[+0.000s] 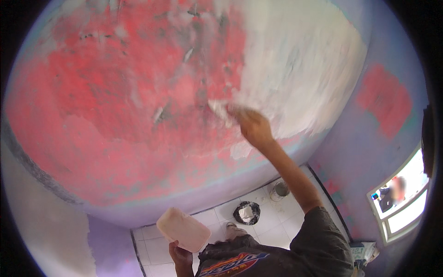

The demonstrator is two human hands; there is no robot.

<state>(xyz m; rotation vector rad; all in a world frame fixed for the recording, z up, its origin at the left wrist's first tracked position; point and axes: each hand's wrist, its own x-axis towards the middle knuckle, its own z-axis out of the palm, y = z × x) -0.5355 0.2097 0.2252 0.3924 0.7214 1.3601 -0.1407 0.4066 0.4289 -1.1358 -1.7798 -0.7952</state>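
My right hand (254, 128), raised toward the wall, is closed round the handle of a putty knife (218, 110). Its pale blade, a little blurred, is at the wall (152, 83), near where red paint meets a whitish smeared coat (300, 69). Lower and to the left, my left hand (181, 254) grips the edge of a pale rectangular plastic tub (183, 229). The tub is tilted, with its flat side facing up; what it contains, if anything, I cannot make out. My left thumb and fingers show at its lower edge.
On the tiled floor (277, 231) stand a black container (238, 213) with white paste in it and a round bucket (279, 190). A bag (364, 251) lies at lower right. In the right wall is a white-framed window (390, 231), with a blurred person (397, 189) showing in it.
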